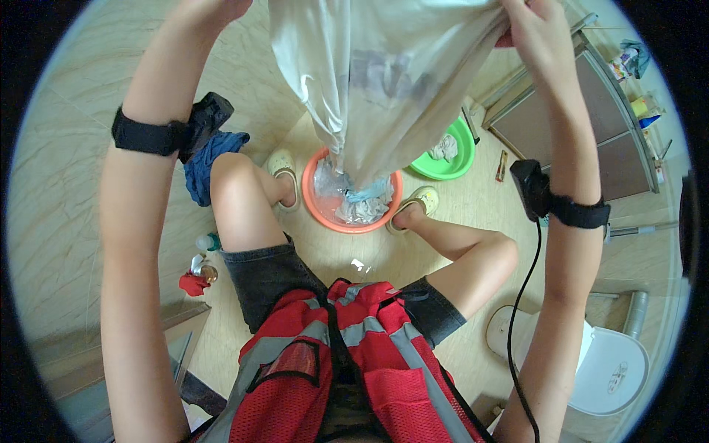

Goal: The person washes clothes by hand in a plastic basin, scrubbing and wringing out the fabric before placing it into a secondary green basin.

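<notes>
A wet white garment (410, 83) with a faded dark print hangs stretched out at the top of the view. My right hand (534, 30) grips its right edge. Only the lower edge of my left hand (239, 6) shows at the top rim, and its fingers are cut off. The cloth's lower end hangs over an orange basin (311, 207) on the floor between my feet. In that basin lie water and wet light-coloured cloths (363, 207), one of them pale blue. Behind it to the right, a green basin (443, 174) holds a white cloth (445, 148).
Blue cloth (202, 171) lies by my left knee. Nearby are a bottle with a green part (207, 242) and a red item (194, 284). At right stand a framed panel (587, 105) and a white toilet (609, 371) with its lid raised. A black cable (515, 338) runs along my right arm.
</notes>
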Tool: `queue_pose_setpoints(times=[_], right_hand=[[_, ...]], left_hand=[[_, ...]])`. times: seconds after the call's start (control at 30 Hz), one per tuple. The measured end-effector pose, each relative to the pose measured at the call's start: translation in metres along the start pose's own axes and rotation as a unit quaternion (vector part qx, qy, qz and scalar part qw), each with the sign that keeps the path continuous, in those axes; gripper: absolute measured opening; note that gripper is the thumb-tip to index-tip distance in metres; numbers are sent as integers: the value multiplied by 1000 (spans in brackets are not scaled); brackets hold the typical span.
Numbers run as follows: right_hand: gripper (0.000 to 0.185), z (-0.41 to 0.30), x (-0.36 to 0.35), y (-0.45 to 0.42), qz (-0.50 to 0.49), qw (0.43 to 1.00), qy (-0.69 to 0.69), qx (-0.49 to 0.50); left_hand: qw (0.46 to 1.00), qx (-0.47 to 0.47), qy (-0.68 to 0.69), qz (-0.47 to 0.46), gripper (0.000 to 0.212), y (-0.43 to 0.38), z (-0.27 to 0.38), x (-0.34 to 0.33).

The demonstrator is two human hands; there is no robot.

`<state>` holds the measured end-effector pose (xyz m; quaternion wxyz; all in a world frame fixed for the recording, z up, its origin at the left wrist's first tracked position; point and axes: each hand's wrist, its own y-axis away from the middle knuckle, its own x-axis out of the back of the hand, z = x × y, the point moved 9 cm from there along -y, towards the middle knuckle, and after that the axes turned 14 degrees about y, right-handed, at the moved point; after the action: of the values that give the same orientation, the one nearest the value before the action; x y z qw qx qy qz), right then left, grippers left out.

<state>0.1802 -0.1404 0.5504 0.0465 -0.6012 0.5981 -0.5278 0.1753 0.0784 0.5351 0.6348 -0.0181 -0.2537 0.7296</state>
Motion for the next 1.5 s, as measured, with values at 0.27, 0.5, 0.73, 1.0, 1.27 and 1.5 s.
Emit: queue_pose_setpoints(times=[0.27, 0.5, 0.73, 1.0, 1.27, 1.5], right_hand=[[46, 111, -111, 64, -131, 985, 35, -107], [48, 240, -259, 228, -233, 933, 24, -272], [43, 272, -387, 369, -479, 835, 142, -231], [32, 303, -421, 450, -496, 835, 231, -63], [13, 322, -450, 463, -506, 825, 241, -69], [14, 325, -461, 462, -473, 803, 344, -114]], left_hand=[[989, 63, -96, -92, 23, 14, -144, -29], [938, 166, -242, -183, 20, 61, -353, -128], [851, 183, -400, -287, 14, 171, -512, -211], [820, 367, -306, -317, 33, 268, -587, -269], [769, 473, -269, -334, 32, 296, -640, -302], [742, 484, -261, -385, 25, 294, -657, -299]])
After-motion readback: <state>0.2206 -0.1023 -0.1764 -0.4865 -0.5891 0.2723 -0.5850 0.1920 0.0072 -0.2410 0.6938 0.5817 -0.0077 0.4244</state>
